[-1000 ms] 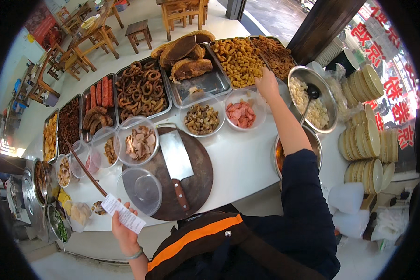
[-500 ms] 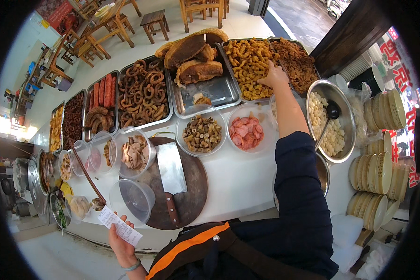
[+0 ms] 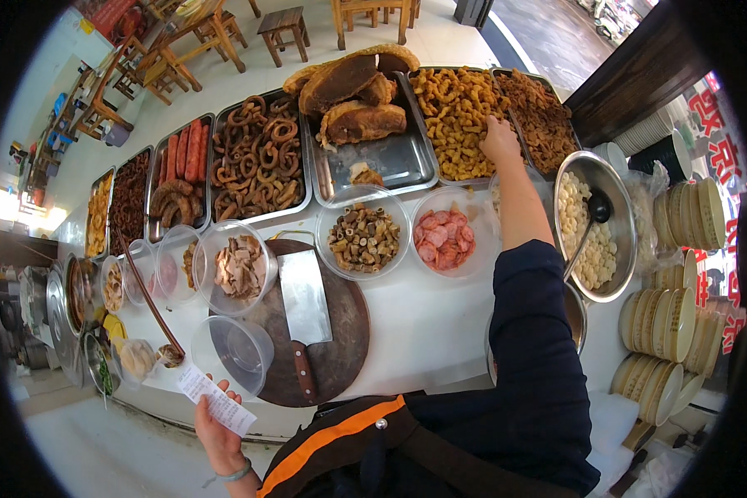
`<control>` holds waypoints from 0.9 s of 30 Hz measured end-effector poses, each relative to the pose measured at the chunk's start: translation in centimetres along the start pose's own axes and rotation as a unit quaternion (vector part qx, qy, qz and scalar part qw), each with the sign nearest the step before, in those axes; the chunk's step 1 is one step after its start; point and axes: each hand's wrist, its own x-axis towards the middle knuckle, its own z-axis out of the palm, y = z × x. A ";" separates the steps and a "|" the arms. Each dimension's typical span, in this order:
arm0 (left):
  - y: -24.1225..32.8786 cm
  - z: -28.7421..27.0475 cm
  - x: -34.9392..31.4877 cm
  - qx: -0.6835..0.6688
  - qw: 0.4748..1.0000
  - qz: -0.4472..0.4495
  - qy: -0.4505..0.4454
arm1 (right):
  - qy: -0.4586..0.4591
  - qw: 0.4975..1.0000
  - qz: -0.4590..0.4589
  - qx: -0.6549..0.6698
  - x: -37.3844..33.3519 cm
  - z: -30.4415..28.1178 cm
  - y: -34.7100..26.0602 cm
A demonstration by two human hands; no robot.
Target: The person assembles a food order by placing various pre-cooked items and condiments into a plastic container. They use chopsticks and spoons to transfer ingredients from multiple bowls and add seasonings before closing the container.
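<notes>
My left hand (image 3: 221,432), low at the left, pinches a white printed paper slip (image 3: 214,400). Out at full reach, my right hand (image 3: 501,141) is at the right side of a metal tray of golden fried pieces (image 3: 450,116). Its fingers are curled together among the pieces, and whatever they hold is hidden. Beside that tray, to the right, lies a tray of browner shredded fried food (image 3: 539,112). Below my right forearm stand a clear tub of pink sliced sausage (image 3: 444,239) and a steel bowl of white peeled pieces (image 3: 585,232) with a black ladle (image 3: 598,207).
A cleaver (image 3: 305,299) rests on a round chopping board (image 3: 353,332), with a clear tub (image 3: 234,357) at its left edge. Large pork slabs (image 3: 361,124), curled brown sausages (image 3: 257,158) and red sausages (image 3: 184,153) fill nearby trays. Stacked bowls (image 3: 660,311) stand at right.
My right hand has drawn in slightly within the fried-piece tray, and its spread fingers have curled together. My left hand still holds the paper slip. The view has shifted a little.
</notes>
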 end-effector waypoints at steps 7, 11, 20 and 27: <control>-0.3 -0.2 -0.4 -0.004 1.000 0.007 0.003 | 0.078 0.995 -0.028 0.058 1.4 1.1 0.8; -0.4 -0.5 -0.7 -0.019 1.000 0.006 0.003 | 0.083 0.993 -0.008 0.078 2.2 1.8 1.2; -0.8 -0.7 -0.5 -0.008 1.000 0.001 -0.003 | 0.116 0.985 -0.062 0.110 1.7 1.8 -0.6; -0.5 -0.1 -0.9 -0.002 1.000 -0.006 0.006 | 0.084 0.995 0.014 0.060 -1.3 0.9 -5.0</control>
